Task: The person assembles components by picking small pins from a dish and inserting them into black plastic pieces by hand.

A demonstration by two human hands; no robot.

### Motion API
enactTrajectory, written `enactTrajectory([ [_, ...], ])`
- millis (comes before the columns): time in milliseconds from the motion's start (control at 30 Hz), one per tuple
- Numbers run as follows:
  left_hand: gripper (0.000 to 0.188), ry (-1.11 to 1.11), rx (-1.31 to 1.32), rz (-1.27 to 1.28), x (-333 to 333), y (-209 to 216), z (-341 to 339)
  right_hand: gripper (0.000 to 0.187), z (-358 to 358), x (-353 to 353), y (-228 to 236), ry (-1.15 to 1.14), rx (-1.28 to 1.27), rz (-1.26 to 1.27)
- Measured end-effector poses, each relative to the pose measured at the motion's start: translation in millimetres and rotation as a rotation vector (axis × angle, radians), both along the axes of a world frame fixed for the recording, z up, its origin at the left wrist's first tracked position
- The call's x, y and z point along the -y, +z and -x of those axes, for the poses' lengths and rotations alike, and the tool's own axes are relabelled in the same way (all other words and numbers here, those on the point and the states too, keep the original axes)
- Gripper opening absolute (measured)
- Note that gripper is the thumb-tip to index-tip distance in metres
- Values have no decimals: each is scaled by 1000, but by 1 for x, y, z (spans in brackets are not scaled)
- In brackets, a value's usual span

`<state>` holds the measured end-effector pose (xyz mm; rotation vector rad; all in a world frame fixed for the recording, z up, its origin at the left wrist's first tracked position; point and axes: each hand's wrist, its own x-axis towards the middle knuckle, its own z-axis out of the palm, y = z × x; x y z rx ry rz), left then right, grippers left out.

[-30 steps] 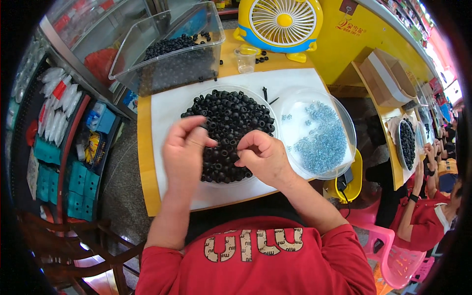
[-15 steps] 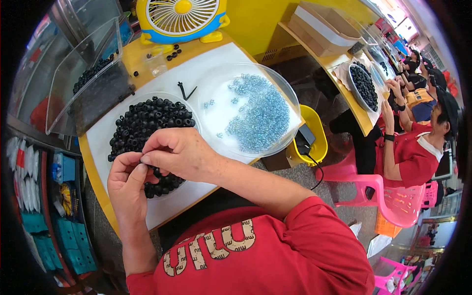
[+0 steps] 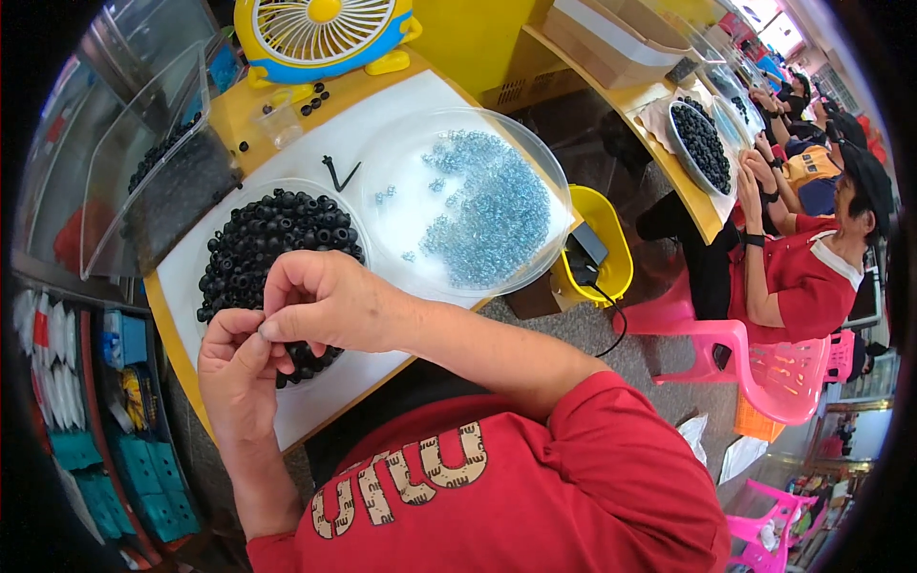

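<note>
My left hand (image 3: 237, 372) and my right hand (image 3: 325, 301) meet over the near edge of a clear dish (image 3: 336, 199) piled with small black round parts (image 3: 267, 239). The fingertips of both hands pinch one small dark part (image 3: 263, 333) between them. Beside that dish, to the right, lies a larger clear dish (image 3: 544, 181) holding several pale blue small pieces (image 3: 487, 215). Both dishes rest on a white sheet (image 3: 325, 382) on the yellow table.
A yellow desk fan (image 3: 315, 33) stands at the table's far edge, with a clear bin (image 3: 153, 181) of black parts to the left. A yellow bucket (image 3: 611, 248) sits right of the table. Other people in red shirts (image 3: 802, 277) work at the neighbouring table.
The view has swung a little further to the left and closer. My hands stay pinched together over the black parts, with the right hand now lying across the left fingertips.
</note>
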<state>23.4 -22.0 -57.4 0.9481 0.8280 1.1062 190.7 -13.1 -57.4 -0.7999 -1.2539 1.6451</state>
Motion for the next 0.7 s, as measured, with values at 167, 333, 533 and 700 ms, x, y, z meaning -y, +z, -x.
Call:
enactTrajectory([
  [167, 12, -158, 80, 26, 18, 17, -2, 30, 6, 5, -7, 234, -113, 97],
  [333, 12, -220, 104, 180, 29, 17, 2, 41, 4, 13, -13, 297, -105, 189],
  [533, 14, -183, 230, 250, 34, -5, 39, 24, -22, 0, -7, 62, 157, 142],
  [700, 7, -190, 357, 193, 29, -20, 54, 10, -23, -22, -13, -168, 554, -218],
])
